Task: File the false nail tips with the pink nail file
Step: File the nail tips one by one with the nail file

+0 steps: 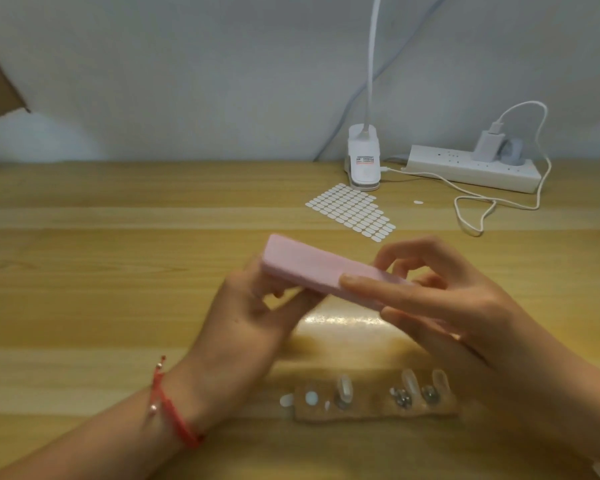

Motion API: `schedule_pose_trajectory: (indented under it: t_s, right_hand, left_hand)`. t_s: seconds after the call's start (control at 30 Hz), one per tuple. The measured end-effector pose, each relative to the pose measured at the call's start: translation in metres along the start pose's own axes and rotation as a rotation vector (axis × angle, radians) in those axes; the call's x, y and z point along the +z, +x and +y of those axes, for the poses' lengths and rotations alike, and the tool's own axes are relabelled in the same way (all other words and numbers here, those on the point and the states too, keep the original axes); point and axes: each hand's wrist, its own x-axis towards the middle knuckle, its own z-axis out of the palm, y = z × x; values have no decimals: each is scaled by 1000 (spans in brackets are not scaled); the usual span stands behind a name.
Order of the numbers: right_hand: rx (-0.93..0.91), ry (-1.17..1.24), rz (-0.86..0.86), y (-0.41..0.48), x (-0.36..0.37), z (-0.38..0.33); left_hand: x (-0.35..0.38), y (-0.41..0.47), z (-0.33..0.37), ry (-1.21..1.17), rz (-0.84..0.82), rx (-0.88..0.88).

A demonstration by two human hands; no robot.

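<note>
I see the pink nail file point(312, 268) held in the air above the wooden surface point(101, 289), roughly mid-frame, between both hands. It is a thick, long rectangular block, pale matte pink, with squared edges and a flat top face. Its left end is tilted up and away from me, and its right end slopes down into the right hand point(447, 299). That hand pinches the file's right end, the thumb lying along the near top edge and the fingers wrapped behind and beneath it.

The left hand point(253, 306) sits under the file's left half with its fingers curled up against the underside. Whether they pinch a nail tip there or only steady the block, I cannot tell, since the file hides the fingertips. A red cord bracelet point(174, 407) circles the left wrist.

Nearer to me, below the hands, a brownish strip point(378, 412) lies on the surface. On it stand several clear false nail tips point(409, 381), with small silvery beads point(400, 398) beside two of them and little white ovals at its left end.

Farther back lie a sheet of white oval stickers point(352, 211), the white clip base of a lamp point(362, 161), and a white power strip point(475, 169) with a charger point(487, 147) plugged in. A white cable point(478, 216) is looped just in front of the strip.
</note>
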Motion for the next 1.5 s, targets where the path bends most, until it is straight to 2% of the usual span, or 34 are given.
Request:
schedule_pose_trajectory:
  t_s: [0.3,0.43,0.53,0.67,0.8,0.93,0.97,1.03,1.1,1.17,1.23,1.3,1.5]
  right_hand:
    - [-17,0,-39,0,1,-4]
    - [30,2,-3,1,-4,0]
    - [1,38,-30,1,2,-3]
    - [46,33,6,-1,-3,-2]
    - [14,47,-37,2,2,-5]
    - [48,28,-6,3,-5,-2]
    - [39,43,-18,3,-4,-3]
    - [2,59,-52,5,-1,-7]
    - [3,63,-35,8,-7,-6]
    - [54,107,43,9,-18,2]
    - [99,141,140,9,-27,11]
    - [95,67,183,7,-30,16]
    - [-197,-238,144,1,-15,10]
  left_hand:
    - [6,-4,2,-12,-38,-37]
    - [-4,3,-1,64,11,-8]
    - [7,-4,7,19,-78,-16]
    - [-3,1,0,1,20,-58]
    - [8,-6,7,-51,-82,-101]
    - [0,0,0,18,38,-49]
    - [1,-2,2,11,30,-58]
    - [8,-9,5,2,-102,-73]
    - [12,-14,6,37,-206,-16]
    - [6,-11,4,-65,-224,-56]
    - [3,-9,3,-285,-208,-218]
    - [0,-7,-1,-406,-199,-321]
    - [-4,-4,-7,-490,-216,-393]
